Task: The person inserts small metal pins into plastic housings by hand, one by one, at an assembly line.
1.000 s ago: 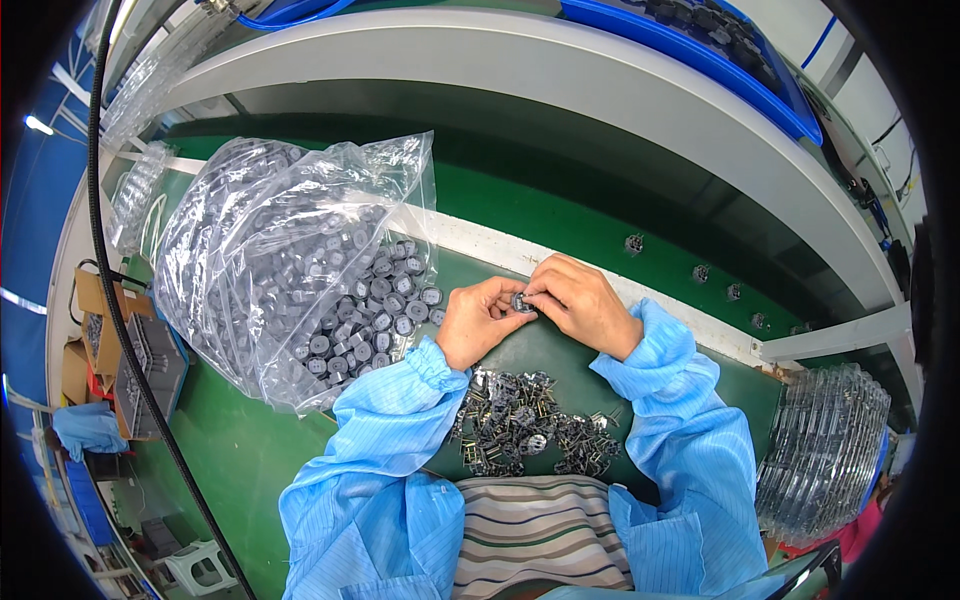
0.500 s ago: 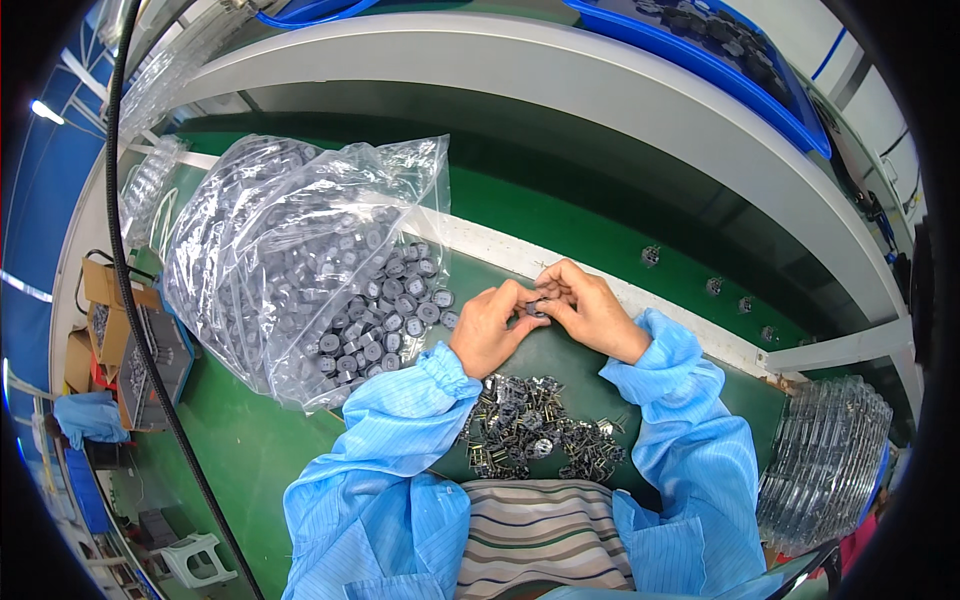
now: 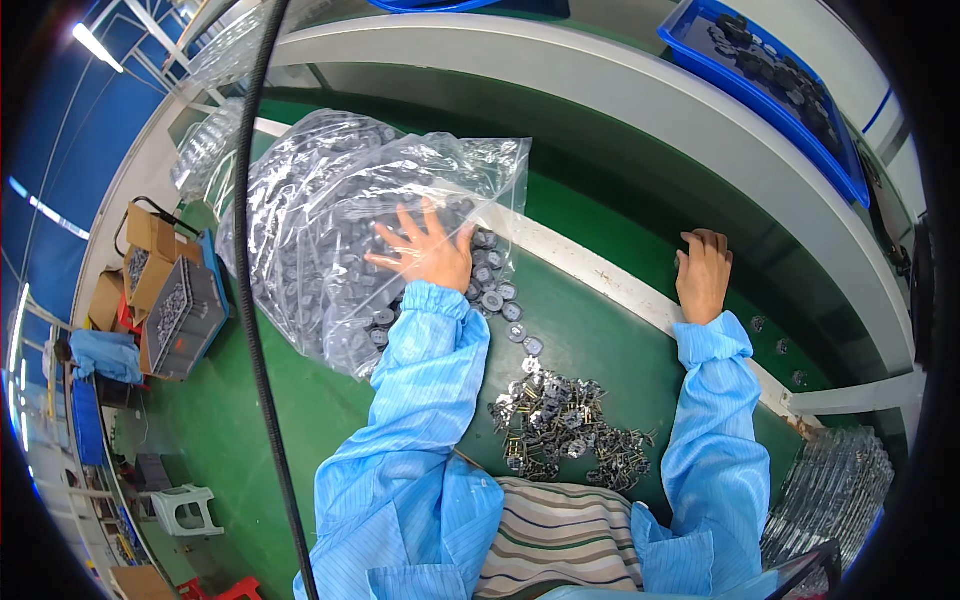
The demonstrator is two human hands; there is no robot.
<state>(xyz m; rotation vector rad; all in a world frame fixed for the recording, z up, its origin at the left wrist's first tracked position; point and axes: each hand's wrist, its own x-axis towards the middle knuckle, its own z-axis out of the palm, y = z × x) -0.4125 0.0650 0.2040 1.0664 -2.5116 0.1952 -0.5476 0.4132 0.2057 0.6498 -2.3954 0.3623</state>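
bag (image 3: 340,215) of small round grey caps is sprawled at about 10 o'clock on the green bench (image 3: 250,420), mouth turned toward 3 o'clock, with a few caps (image 3: 505,305) spilled out just beside the opening. left hand (image 3: 428,250) is laid flat at the mouth with fingers spread wide, palm down on the caps, nothing pinched as far as can be seen. right hand (image 3: 703,275) is parked well apart at roughly 2 o'clock, fingers loosely curled over the white rail (image 3: 600,275), and nothing is held in it either.

pile of little metal pinned parts (image 3: 565,430) is sat at 6 o'clock, close to the body, between the two blue sleeves. blue tray (image 3: 770,90) is up on the shelf at 1 o'clock, and a stack of clear trays (image 3: 830,490) is at 4 o'clock.

for a scoop like this, the fingers would best be kept spread and the caps raked out in a shallow sweep, not grabbed, so they don't get shot off the edge. the plastic film looks slippery and loose, so it would probably be dragged along unless it gets pinned by the other hand. the strays near the opening could easily be rolled into the metal pile, so the sweep is better aimed short of it.
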